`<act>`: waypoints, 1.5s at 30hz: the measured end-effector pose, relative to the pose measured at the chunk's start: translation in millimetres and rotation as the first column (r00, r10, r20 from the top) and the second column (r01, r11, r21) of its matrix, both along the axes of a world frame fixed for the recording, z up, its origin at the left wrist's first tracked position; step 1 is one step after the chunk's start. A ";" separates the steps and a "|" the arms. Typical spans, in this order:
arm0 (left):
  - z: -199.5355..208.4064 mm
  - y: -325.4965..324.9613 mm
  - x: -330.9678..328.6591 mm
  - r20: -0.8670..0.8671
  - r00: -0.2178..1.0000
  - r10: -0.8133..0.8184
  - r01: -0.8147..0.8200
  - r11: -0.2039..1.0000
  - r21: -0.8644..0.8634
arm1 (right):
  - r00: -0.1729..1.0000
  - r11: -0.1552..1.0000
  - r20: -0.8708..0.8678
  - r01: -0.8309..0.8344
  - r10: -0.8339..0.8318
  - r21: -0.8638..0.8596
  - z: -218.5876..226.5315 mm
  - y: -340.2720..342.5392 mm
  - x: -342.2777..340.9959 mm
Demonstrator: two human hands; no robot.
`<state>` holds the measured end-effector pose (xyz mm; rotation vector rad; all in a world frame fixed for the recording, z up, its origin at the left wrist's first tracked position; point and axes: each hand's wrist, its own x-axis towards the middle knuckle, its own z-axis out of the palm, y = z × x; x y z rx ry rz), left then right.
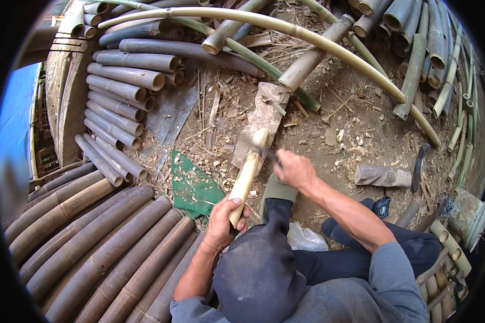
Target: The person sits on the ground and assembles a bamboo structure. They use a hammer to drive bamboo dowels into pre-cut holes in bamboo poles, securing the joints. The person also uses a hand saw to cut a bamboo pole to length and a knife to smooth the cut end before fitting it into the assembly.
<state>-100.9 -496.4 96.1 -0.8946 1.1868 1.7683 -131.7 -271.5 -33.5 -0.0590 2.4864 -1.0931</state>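
Note:
My left hand (219,223) is wrapped round the near end of a pale, peeled bamboo piece (246,180), held at a slant. Its far end rests over a rough wooden block (273,105) lying on the ground. In my right hand (295,171) is the handle of a knife, its dark blade (255,145) smeared by motion. The blade crosses the bamboo near a node, close to the far end; whether it cuts in there I cannot tell.
Stacked bamboo tubes (118,97) lie at the left, bamboo poles (91,258) below them. A long bent pole (307,35) arches across the back. A green sheet (194,185) bears shavings. On the right are a short log (382,176), another blade (418,164) and a whitish bucket (467,218).

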 end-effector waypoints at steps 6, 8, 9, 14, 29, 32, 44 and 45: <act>-9.8 -15.5 5.7 0.005 1.000 -0.027 0.027 0.999 -0.017 | 0.874 0.959 -0.469 -0.230 0.128 -0.166 5.8 -15.3 17.4; -5.1 -12.2 -1.9 -0.022 0.999 -0.043 0.043 0.999 0.028 | 0.966 1.000 -0.259 0.000 0.001 0.001 -12.8 -7.1 2.8; -1.8 -7.2 -7.3 -0.023 0.998 -0.063 0.064 0.997 0.040 | 0.984 0.989 -0.150 0.107 -0.091 0.100 -22.2 -3.5 1.2; -8.4 -9.3 -7.0 0.095 0.994 -0.051 0.046 0.997 0.054 | 0.941 0.982 -0.305 -0.175 0.147 -0.066 2.1 -12.4 8.4; -23.3 -15.9 0.3 0.080 0.996 0.030 -0.037 0.995 0.088 | 0.972 0.979 -0.189 -0.167 0.144 -0.115 3.3 -8.5 12.9; -25.9 -20.7 5.2 0.141 0.986 0.085 -0.107 0.982 0.157 | 0.987 0.992 0.134 0.072 -0.086 0.105 -10.1 -10.3 5.8; -46.9 -16.3 2.8 0.276 0.959 0.065 -0.169 0.913 0.371 | 0.821 0.951 -0.564 -0.237 0.087 -0.199 -12.2 -18.9 25.3; -48.7 -18.4 10.3 0.254 0.965 0.062 -0.159 0.910 0.384 | 0.900 0.986 -0.434 -0.114 0.049 -0.124 -22.0 -14.7 22.8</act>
